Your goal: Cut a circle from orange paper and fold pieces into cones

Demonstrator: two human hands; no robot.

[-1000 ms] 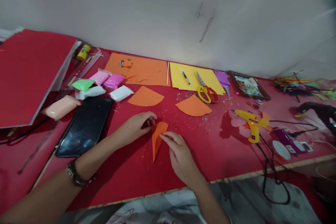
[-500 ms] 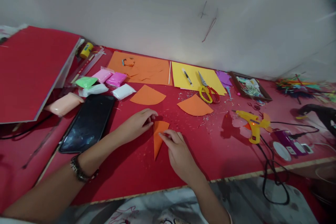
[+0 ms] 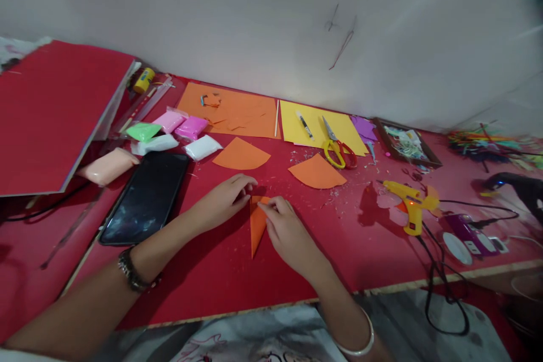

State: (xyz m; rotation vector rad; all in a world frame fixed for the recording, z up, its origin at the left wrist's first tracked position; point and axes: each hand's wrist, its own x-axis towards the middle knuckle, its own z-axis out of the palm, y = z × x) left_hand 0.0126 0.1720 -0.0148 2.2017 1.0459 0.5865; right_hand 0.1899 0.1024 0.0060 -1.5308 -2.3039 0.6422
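Note:
A narrow folded piece of orange paper point(image 3: 257, 229) lies on the red tabletop, its point toward me. My left hand point(image 3: 231, 197) pinches its upper left corner between thumb and fingers. On its upper right side, the fingertips of my right hand point(image 3: 286, 232) press together against the paper and cover part of its edge. Just beyond my hands lie two more orange paper wedges, one to the left point(image 3: 241, 154) and one to the right point(image 3: 317, 172), each with a curved edge facing me.
Yellow-and-red scissors point(image 3: 338, 150) rest partly on yellow sheets point(image 3: 291, 116). A yellow glue gun point(image 3: 411, 203) with a trailing cord stands at right. Left of my hands are a black phone point(image 3: 146, 201) and several clay packets point(image 3: 202, 147). A tray point(image 3: 407, 143) sits near the wall.
My right hand has slid up along the orange paper toward its upper edge, covering more of it. My left hand keeps its grip at the left corner.

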